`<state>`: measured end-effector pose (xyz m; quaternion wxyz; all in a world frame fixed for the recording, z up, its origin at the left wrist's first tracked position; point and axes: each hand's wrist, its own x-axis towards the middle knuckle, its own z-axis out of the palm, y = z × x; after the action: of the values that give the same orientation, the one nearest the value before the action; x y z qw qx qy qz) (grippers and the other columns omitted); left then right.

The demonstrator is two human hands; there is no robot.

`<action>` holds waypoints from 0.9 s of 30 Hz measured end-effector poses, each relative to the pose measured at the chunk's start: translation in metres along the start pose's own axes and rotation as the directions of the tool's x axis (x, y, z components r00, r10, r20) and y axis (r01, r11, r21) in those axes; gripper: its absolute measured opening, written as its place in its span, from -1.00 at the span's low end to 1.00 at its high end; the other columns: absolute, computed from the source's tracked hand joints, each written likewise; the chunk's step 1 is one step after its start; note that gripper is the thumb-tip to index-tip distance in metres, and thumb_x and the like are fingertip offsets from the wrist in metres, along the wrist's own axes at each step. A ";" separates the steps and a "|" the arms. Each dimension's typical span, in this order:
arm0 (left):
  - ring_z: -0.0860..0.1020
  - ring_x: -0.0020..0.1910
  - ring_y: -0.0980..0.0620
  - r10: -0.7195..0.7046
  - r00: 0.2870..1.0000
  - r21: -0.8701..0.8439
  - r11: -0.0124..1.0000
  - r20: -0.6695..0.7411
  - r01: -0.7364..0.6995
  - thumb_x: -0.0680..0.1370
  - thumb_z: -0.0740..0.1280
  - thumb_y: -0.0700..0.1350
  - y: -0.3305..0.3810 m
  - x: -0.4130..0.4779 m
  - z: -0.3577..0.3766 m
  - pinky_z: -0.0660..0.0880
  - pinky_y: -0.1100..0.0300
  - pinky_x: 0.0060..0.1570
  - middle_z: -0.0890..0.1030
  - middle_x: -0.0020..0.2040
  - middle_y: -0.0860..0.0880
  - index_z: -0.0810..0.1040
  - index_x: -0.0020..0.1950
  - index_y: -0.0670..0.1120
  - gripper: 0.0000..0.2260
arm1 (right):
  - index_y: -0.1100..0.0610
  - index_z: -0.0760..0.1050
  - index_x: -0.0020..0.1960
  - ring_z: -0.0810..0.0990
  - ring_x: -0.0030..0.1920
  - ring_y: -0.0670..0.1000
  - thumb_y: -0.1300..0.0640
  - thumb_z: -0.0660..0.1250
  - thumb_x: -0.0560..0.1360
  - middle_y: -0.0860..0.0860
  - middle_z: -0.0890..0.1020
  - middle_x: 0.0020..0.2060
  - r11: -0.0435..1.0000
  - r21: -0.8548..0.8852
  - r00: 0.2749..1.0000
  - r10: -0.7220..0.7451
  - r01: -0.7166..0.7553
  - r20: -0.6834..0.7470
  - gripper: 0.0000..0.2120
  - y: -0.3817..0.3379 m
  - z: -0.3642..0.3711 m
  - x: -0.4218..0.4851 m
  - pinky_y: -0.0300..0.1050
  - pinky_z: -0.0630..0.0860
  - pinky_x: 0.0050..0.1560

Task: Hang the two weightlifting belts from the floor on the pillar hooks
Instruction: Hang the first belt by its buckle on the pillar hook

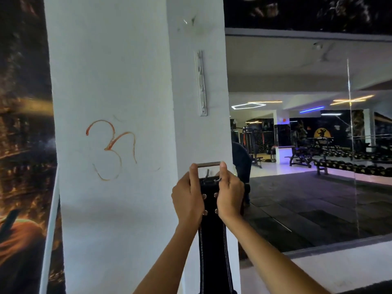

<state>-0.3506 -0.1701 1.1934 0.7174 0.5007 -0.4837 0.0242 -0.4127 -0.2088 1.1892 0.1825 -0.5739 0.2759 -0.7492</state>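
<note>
A black weightlifting belt [213, 247] with white stitching hangs down in front of the white pillar [110, 81]. Its metal buckle [209, 164] is at the top, held up against the pillar's right face. My left hand [187, 197] grips the belt's left edge at the buckle, and my right hand [229, 196] grips the right edge. A white vertical hook rail [201, 83] is fixed to the pillar well above the buckle. The second belt is not in view.
An orange symbol [111, 148] is drawn on the pillar's front face. A big wall mirror [307, 145] to the right reflects gym benches and dumbbell racks. A dark mural wall [23, 145] stands at the left.
</note>
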 end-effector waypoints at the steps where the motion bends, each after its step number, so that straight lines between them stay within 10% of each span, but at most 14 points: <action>1: 0.56 -0.37 0.09 0.022 1.000 -0.006 1.000 -0.018 -0.022 0.60 0.02 0.15 0.000 0.014 0.007 0.38 0.36 -0.36 0.58 -0.40 0.03 0.45 -0.38 0.00 -0.55 | 0.00 0.29 -0.49 0.37 -0.51 -0.08 -0.07 0.07 0.57 -0.09 0.37 -0.58 1.000 0.024 1.000 0.001 -0.001 0.008 -0.54 0.002 0.007 0.014 -0.21 0.35 -0.39; 6: 0.59 -0.41 -0.05 0.137 0.988 -0.083 0.986 -0.076 -0.143 0.62 0.04 0.12 0.004 0.110 0.044 0.47 0.21 -0.35 0.61 -0.39 -0.15 0.53 -0.34 -0.24 -0.44 | 0.12 0.26 -0.51 0.35 -0.52 0.04 -0.13 0.05 0.57 -0.04 0.30 -0.61 0.996 0.028 0.996 -0.081 0.081 -0.026 -0.46 0.004 0.051 0.103 0.23 0.55 -0.32; 12: 0.54 -0.52 0.03 0.302 0.948 -0.057 0.950 -0.101 -0.309 0.64 0.03 0.07 0.017 0.215 0.082 0.38 0.42 -0.46 0.57 -0.42 -0.20 0.52 -0.34 -0.33 -0.42 | 0.06 0.19 -0.54 0.42 -0.46 0.09 -0.10 0.06 0.59 -0.01 0.32 -0.59 0.982 -0.027 0.974 -0.190 0.188 -0.124 -0.46 -0.005 0.093 0.200 -0.07 0.36 -0.36; 16: 0.60 -0.35 -0.21 0.284 0.951 -0.108 0.949 -0.120 -0.297 0.62 0.06 0.07 0.020 0.265 0.107 0.49 0.01 -0.19 0.60 -0.36 -0.25 0.54 -0.29 -0.34 -0.44 | 0.05 0.24 -0.52 0.58 -0.28 0.21 -0.17 0.02 0.57 0.08 0.46 -0.47 0.981 -0.105 0.977 -0.176 0.164 -0.124 -0.46 0.003 0.117 0.251 -0.01 0.46 -0.23; 27: 0.51 -0.14 -0.13 0.229 0.972 0.006 0.973 -0.056 -0.229 0.62 0.07 0.06 -0.002 0.381 0.173 0.36 0.07 -0.11 0.49 -0.29 -0.06 0.45 -0.23 -0.18 -0.61 | 0.07 0.25 -0.47 0.52 -0.22 0.16 -0.28 0.02 0.51 0.09 0.51 -0.35 0.984 -0.110 0.989 -0.145 0.141 -0.033 -0.46 0.052 0.175 0.367 -0.07 0.33 -0.24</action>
<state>-0.2628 -0.4704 1.4715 0.7231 0.4406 -0.5180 0.1208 -0.3472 -0.5015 1.4690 0.0914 -0.5858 0.2777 -0.7559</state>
